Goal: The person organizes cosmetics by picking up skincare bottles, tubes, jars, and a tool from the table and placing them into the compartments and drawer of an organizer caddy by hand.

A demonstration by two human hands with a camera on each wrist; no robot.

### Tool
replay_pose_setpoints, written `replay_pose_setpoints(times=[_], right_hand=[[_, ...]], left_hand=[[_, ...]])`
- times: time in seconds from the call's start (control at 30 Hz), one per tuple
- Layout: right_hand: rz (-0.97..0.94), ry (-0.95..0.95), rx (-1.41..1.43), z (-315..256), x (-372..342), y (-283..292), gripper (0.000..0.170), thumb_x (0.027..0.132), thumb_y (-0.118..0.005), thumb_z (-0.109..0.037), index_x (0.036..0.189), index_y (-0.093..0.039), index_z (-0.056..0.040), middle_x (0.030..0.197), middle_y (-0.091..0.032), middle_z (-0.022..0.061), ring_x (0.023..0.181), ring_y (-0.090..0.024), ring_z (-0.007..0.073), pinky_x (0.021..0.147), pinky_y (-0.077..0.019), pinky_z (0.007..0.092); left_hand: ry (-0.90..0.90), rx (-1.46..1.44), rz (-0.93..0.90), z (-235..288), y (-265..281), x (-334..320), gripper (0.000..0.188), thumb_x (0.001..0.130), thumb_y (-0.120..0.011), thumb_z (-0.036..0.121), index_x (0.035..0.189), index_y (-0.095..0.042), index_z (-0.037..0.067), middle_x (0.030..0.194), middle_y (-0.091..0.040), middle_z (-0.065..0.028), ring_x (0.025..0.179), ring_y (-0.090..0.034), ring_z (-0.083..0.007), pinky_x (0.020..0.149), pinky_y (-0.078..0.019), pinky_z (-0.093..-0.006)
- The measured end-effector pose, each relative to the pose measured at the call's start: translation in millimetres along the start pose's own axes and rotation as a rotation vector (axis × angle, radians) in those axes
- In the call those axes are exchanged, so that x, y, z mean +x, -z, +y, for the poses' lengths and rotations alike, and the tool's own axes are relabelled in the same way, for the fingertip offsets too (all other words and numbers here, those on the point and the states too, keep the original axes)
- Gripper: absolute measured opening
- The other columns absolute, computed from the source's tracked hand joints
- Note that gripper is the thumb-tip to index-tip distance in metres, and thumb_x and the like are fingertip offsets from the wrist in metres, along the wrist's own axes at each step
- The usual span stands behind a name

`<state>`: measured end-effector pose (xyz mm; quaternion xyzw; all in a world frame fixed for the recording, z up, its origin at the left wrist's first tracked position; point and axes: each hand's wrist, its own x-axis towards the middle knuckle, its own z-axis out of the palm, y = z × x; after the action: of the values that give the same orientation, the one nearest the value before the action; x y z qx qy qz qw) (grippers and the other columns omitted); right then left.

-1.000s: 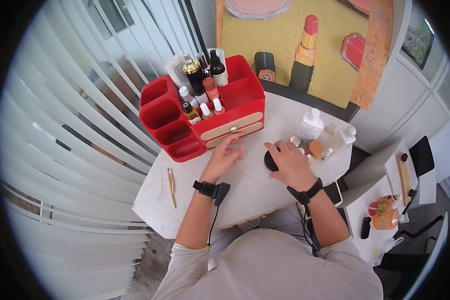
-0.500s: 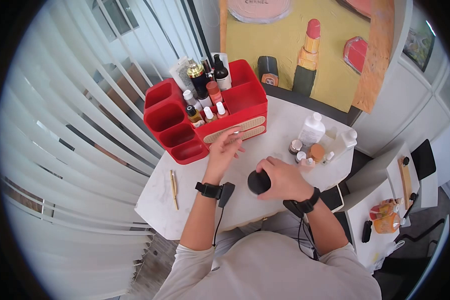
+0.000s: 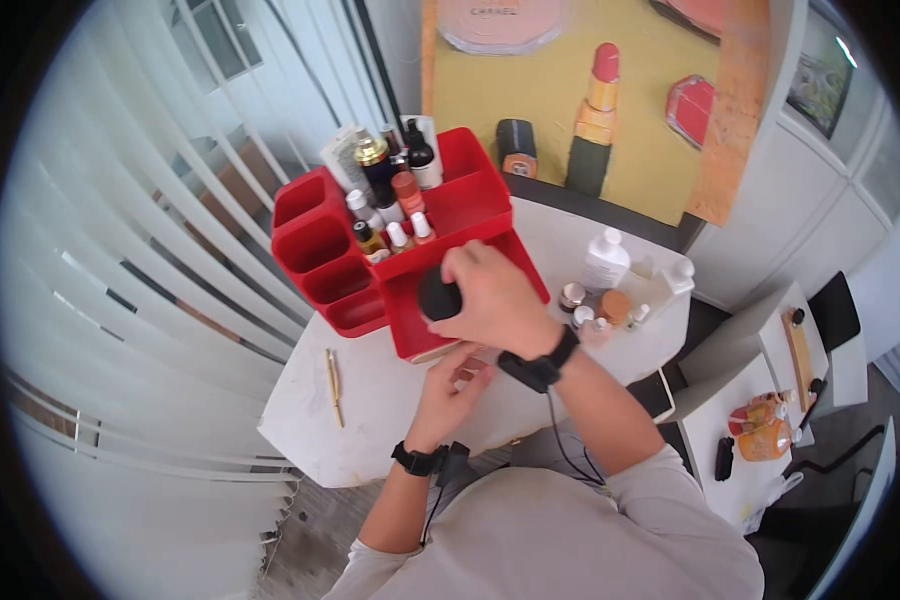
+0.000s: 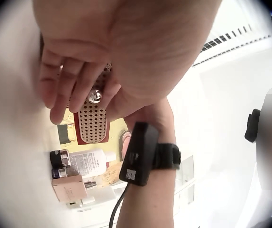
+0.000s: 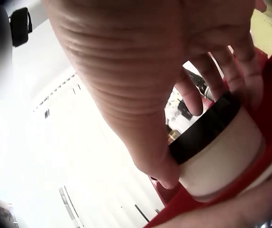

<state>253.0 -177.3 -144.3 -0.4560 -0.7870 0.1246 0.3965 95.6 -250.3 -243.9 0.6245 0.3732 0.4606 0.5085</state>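
My right hand (image 3: 500,300) grips a round jar (image 5: 224,159) with a black lid (image 3: 438,294) and a pale body. The jar is over the pulled-out lower drawer (image 3: 402,318) of a red cosmetics organizer (image 3: 295,235), thumb on one side and fingers on the other. At the drawer's woven front (image 4: 93,126), my left hand (image 3: 447,395) has its thumb and fingers around the shiny round knob (image 4: 95,96). Bottles and tubes, among them a gold-collared dark bottle (image 3: 378,175), stand in the organizer's upper section.
A white bottle (image 3: 606,262), small jars such as an orange-lidded one (image 3: 615,305), and a pink box (image 4: 70,188) are grouped at the table's right. Gold tweezers (image 3: 333,388) lie at left. A lipstick painting (image 3: 550,120) stands behind; blinds (image 3: 150,300) hang at left.
The drawer has come out toward me with my left hand at its knob. My right hand has carried the jar from the right side of the table to above the drawer.
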Motion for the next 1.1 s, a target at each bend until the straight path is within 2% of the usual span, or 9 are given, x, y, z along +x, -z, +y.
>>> replay_pose_setpoints(times=[0.27,0.33,0.5,0.6,0.73,0.8,0.87,1.0,1.1], right_hand=[[-0.253,-0.055,0.083,1.1,-5.9,-16.5,0.056,0.074,-0.091,-0.038,0.112,-0.064,-0.0070,0.116,-0.063,0.0126,0.112,-0.063,0.0353,0.091,-0.0540,0.0442],[-0.032,0.150,0.181,5.0,-15.0,-4.5,0.051,0.079,-0.088,-0.033,0.114,-0.066,-0.0036,0.118,-0.064,0.0159,0.110,-0.063,0.0369,0.094,-0.0529,0.0451],[0.276,0.055,0.041,11.8,-51.4,75.8,0.035,0.082,-0.083,-0.014,0.114,-0.069,-0.0050,0.128,-0.066,0.0162,0.117,-0.062,0.0369,0.100,-0.0513,0.0453],[0.532,-0.129,-0.319,36.3,-87.6,131.3,0.052,0.080,-0.084,-0.006,0.129,-0.066,-0.0066,0.130,-0.067,0.0145,0.124,-0.061,0.0345,0.104,-0.0490,0.0432],[0.708,-0.470,-0.400,105.1,-147.2,153.2,0.084,0.082,-0.090,-0.016,0.153,-0.048,0.0021,0.153,-0.052,0.0202,0.141,-0.051,0.0353,0.118,-0.0386,0.0441],[0.719,-0.486,-0.284,126.5,-163.7,142.9,0.085,0.082,-0.091,-0.018,0.152,-0.047,0.0018,0.152,-0.053,0.0188,0.138,-0.054,0.0324,0.116,-0.0412,0.0436],[0.694,-0.712,-0.091,128.1,-168.2,136.3,0.081,0.082,-0.091,-0.019,0.149,-0.051,0.0009,0.142,-0.062,0.0171,0.125,-0.062,0.0286,0.105,-0.0497,0.0408],[0.638,-0.745,-0.108,142.2,-174.5,135.7,0.069,0.082,-0.091,-0.019,0.140,-0.059,0.0007,0.123,-0.070,0.0142,0.108,-0.069,0.0242,0.089,-0.0554,0.0366],[0.623,-0.788,-0.224,131.6,-173.9,145.4,0.058,0.082,-0.090,-0.018,0.131,-0.065,0.0017,0.110,-0.072,0.0115,0.098,-0.069,0.0214,0.082,-0.0564,0.0343]], left_hand=[[-0.045,0.058,-0.089,-19.0,16.8,12.0,0.041,0.097,-0.066,-0.005,0.137,-0.064,0.001,0.120,-0.072,-0.0044,0.105,-0.068,-0.0136,0.093,-0.0533,-0.0310],[-0.042,0.025,-0.091,-15.8,14.7,19.6,0.039,0.097,-0.066,-0.004,0.136,-0.065,0.001,0.118,-0.073,-0.0036,0.103,-0.068,-0.0129,0.092,-0.0535,-0.0300],[-0.052,-0.038,-0.015,-10.4,19.5,43.6,0.031,0.104,-0.066,0.006,0.134,-0.068,0.001,0.118,-0.076,-0.0055,0.096,-0.071,-0.0112,0.076,-0.0526,-0.0249],[-0.069,-0.027,0.005,-16.0,30.8,65.1,0.034,0.105,-0.065,0.007,0.138,-0.065,0.003,0.126,-0.075,-0.0076,0.097,-0.070,-0.0103,0.075,-0.0521,-0.0244],[-0.098,0.054,0.006,-18.6,46.0,100.6,0.039,0.104,-0.064,0.007,0.143,-0.061,0.007,0.123,-0.074,-0.0063,0.094,-0.067,-0.0100,0.076,-0.0519,-0.0245],[-0.092,0.092,0.029,-14.0,48.1,103.7,0.041,0.104,-0.064,0.007,0.144,-0.060,0.007,0.122,-0.074,-0.0059,0.093,-0.066,-0.0099,0.076,-0.0518,-0.0244],[-0.053,-0.024,0.000,-2.4,46.1,100.8,0.036,0.104,-0.065,0.008,0.139,-0.063,0.005,0.116,-0.072,-0.0046,0.090,-0.065,-0.0098,0.075,-0.0513,-0.0247],[-0.171,-0.176,0.080,-48.9,54.3,86.3,0.034,0.101,-0.064,0.003,0.134,-0.066,0.005,0.113,-0.072,-0.0041,0.088,-0.065,-0.0098,0.073,-0.0503,-0.0246],[0.040,0.103,-0.034,-60.8,64.1,76.6,0.043,0.095,-0.058,-0.007,0.136,-0.064,0.004,0.113,-0.071,-0.0055,0.081,-0.064,-0.0093,0.072,-0.0528,-0.0255]])
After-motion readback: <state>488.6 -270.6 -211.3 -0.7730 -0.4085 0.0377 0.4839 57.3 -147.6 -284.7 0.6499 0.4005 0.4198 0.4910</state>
